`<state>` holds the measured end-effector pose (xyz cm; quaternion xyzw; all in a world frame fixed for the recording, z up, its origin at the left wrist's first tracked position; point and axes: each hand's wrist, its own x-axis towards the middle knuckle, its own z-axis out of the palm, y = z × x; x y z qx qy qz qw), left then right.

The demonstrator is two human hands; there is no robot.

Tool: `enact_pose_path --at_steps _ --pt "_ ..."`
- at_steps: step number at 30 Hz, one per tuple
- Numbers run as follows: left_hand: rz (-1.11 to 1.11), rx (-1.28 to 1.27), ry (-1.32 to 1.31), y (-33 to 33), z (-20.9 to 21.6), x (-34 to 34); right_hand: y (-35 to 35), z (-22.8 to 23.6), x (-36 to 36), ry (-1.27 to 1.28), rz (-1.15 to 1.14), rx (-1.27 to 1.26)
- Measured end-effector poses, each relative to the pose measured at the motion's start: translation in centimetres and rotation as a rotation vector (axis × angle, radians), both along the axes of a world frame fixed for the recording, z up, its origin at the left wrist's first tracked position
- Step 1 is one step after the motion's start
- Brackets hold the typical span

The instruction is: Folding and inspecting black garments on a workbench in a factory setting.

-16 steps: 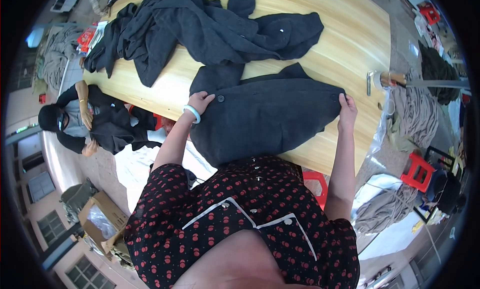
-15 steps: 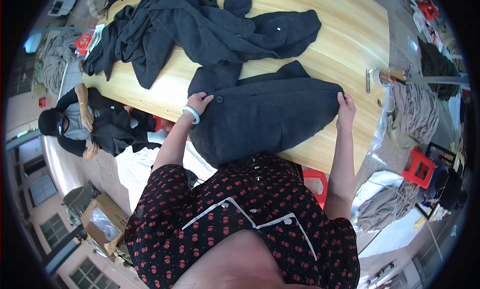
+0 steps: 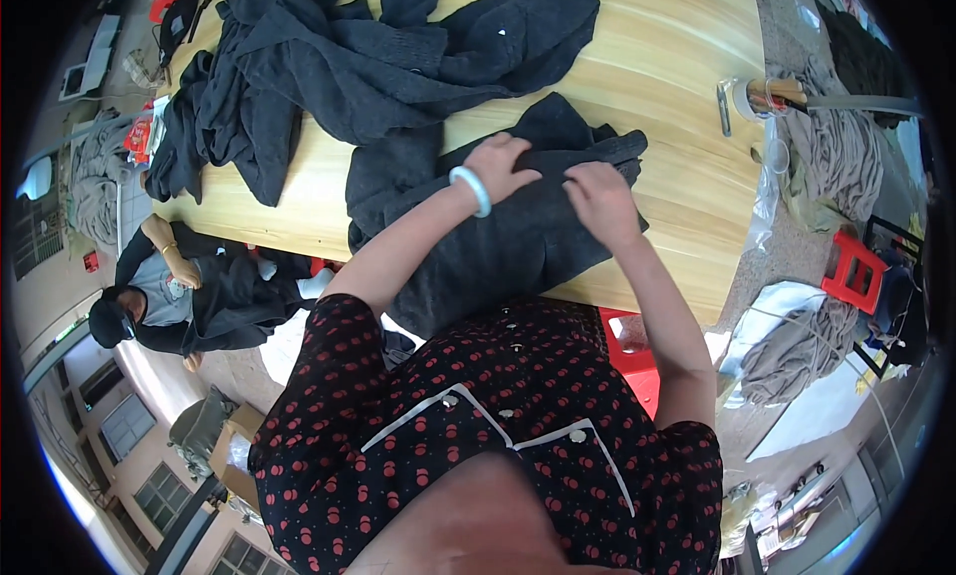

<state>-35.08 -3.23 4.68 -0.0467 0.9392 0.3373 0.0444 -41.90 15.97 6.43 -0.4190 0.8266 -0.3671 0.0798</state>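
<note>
Where hands were spread apart, left hand (image 3: pixel 501 164), right hand (image 3: pixel 600 199) now together, grasping dark garment (image 3: pixel 498 246).

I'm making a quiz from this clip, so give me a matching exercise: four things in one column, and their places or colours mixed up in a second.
Things:
1. garment
2. bracelet
3. stool
4. clothes pile

Descriptions:
A. red, on the floor right of the table
B. far side of the table
C. pale, on the left wrist
D. dark, under both hands, the left hand and the right hand

Pairs: 1-D, 2-C, 3-A, 4-B
</note>
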Motion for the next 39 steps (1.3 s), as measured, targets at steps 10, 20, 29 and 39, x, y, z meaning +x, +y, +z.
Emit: enact_pose_path --at_steps 10,20,29,39 --pt "-0.076 0.237 -0.322 -0.5 -2.3 -3.9 0.9 -0.8 3.1 0.023 0.101 0.414" --pt "-0.123 -0.186 -0.217 3.7 -2.1 -2.3 0.0 -1.3 3.2 0.079 0.092 0.426" --pt "0.085 0.622 -0.444 1.7 -1.2 -2.8 0.3 1.3 2.1 0.057 0.051 0.273" --pt "0.241 0.905 -0.551 2.2 0.1 -2.5 -0.7 2.5 1.3 -0.048 -0.035 0.138"
